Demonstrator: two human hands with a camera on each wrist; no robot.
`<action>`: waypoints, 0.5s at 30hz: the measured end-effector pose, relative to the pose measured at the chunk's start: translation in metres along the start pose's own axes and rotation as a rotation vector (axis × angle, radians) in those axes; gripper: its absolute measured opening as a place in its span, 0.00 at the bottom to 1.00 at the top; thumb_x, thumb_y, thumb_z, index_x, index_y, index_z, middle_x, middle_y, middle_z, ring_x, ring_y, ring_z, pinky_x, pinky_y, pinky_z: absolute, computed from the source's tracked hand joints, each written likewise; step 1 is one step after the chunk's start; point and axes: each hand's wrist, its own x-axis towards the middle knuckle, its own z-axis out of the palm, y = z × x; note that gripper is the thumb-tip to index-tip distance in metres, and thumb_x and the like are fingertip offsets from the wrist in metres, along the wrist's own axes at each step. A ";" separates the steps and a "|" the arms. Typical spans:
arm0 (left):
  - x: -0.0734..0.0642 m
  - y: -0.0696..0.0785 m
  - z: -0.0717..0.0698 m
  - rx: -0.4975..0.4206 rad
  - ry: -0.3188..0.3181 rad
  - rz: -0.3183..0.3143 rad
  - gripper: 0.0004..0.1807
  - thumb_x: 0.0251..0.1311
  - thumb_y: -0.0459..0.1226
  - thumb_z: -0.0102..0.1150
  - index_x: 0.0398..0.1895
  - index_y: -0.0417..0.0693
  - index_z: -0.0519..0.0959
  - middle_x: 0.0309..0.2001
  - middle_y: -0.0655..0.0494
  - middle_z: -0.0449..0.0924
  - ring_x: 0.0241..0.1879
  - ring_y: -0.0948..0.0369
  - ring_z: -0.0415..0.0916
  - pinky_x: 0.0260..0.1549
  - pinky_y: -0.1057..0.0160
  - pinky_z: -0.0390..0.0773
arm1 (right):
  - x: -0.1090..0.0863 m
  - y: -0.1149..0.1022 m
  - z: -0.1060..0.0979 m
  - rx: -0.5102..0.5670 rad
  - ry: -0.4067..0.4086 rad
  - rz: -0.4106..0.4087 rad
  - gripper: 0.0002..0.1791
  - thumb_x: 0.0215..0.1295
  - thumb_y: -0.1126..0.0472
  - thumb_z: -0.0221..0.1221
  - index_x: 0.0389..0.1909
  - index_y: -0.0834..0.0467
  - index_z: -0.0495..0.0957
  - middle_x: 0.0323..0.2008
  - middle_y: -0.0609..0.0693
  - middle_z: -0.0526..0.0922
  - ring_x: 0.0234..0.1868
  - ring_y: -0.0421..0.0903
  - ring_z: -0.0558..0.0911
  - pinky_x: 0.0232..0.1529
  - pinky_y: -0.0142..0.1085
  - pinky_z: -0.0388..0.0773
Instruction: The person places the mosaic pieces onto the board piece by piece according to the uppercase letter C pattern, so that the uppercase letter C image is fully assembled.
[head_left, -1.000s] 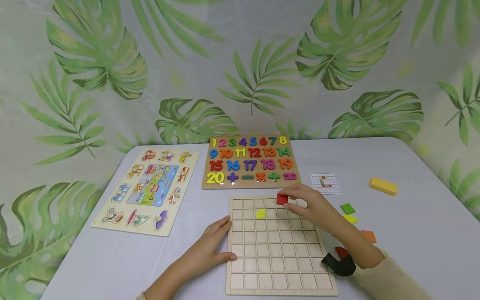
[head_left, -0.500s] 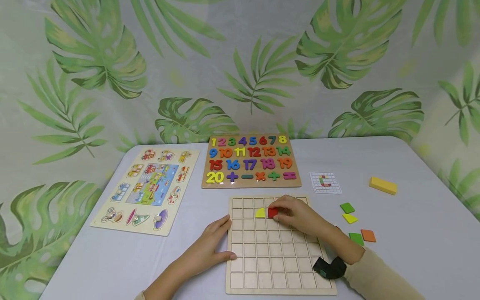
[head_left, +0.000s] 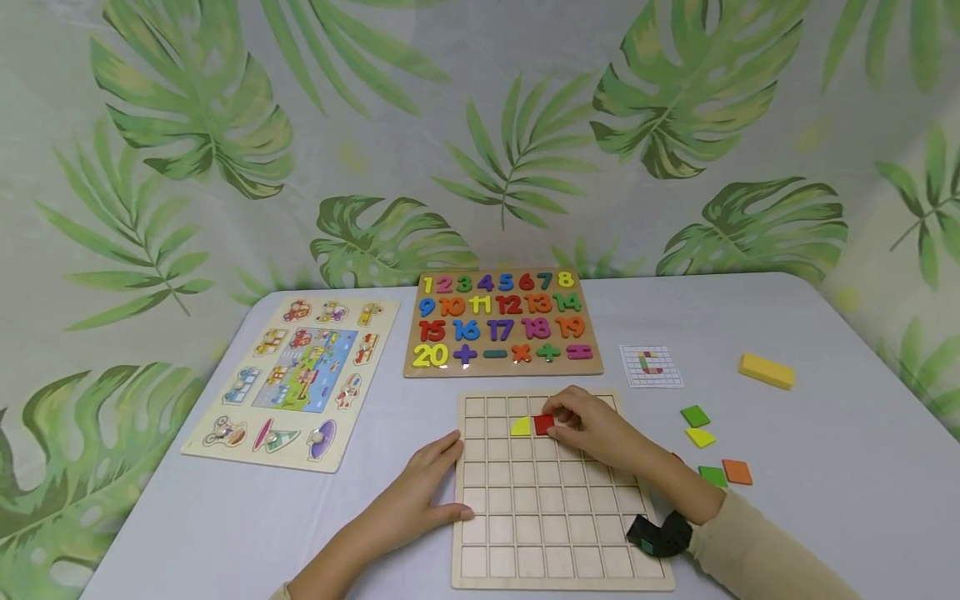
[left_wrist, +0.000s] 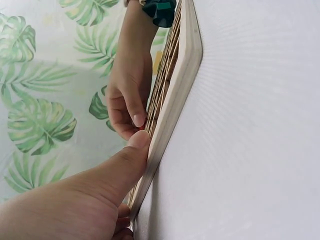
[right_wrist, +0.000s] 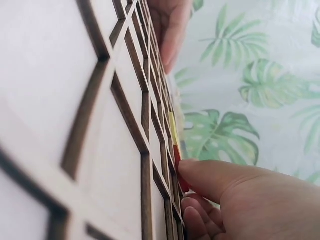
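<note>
My right hand (head_left: 600,429) pinches a red square tile (head_left: 542,426) between thumb and fingers over a cell in the second row of the wooden grid board (head_left: 553,569). Left of that tile, a yellow quarter-round tile (head_left: 521,427) sits in the adjoining cell. In the right wrist view the thumb touches the edge of the red tile (right_wrist: 179,170); its underside is hidden. My left hand (head_left: 408,496) rests at the board's left edge, the thumb on the rim and the fingers extended along the side, as the left wrist view also shows.
Right of the board lie green (head_left: 695,416), yellow (head_left: 701,437) and orange (head_left: 737,472) tiles, with another green tile partly hidden by the forearm. Behind are a pattern card (head_left: 667,354), a yellow block (head_left: 766,372) and a number board (head_left: 411,358). A picture puzzle (head_left: 202,442) lies left.
My right hand has carried the red tile left and nearer, from the board's top row to beside the yellow tile. Over the last half second it barely shifts. My left hand stays put.
</note>
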 end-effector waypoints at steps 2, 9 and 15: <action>0.000 0.000 0.000 0.000 0.000 0.001 0.47 0.49 0.56 0.58 0.66 0.38 0.56 0.68 0.50 0.48 0.65 0.52 0.45 0.59 0.52 0.55 | 0.000 0.000 0.000 0.002 0.002 0.003 0.11 0.58 0.60 0.60 0.43 0.54 0.76 0.38 0.44 0.71 0.37 0.41 0.70 0.37 0.31 0.71; 0.000 0.000 0.000 -0.002 -0.003 -0.005 0.47 0.48 0.57 0.58 0.66 0.38 0.56 0.68 0.49 0.48 0.65 0.51 0.45 0.58 0.51 0.55 | 0.000 -0.002 0.000 0.009 -0.014 -0.003 0.10 0.57 0.61 0.61 0.41 0.53 0.78 0.39 0.45 0.71 0.37 0.42 0.69 0.36 0.31 0.70; 0.001 0.000 0.000 0.007 0.000 -0.003 0.47 0.49 0.56 0.59 0.66 0.39 0.56 0.68 0.50 0.47 0.65 0.52 0.45 0.59 0.52 0.55 | -0.005 -0.004 -0.005 0.031 -0.005 0.016 0.21 0.55 0.57 0.63 0.50 0.55 0.74 0.44 0.46 0.71 0.42 0.43 0.71 0.43 0.35 0.72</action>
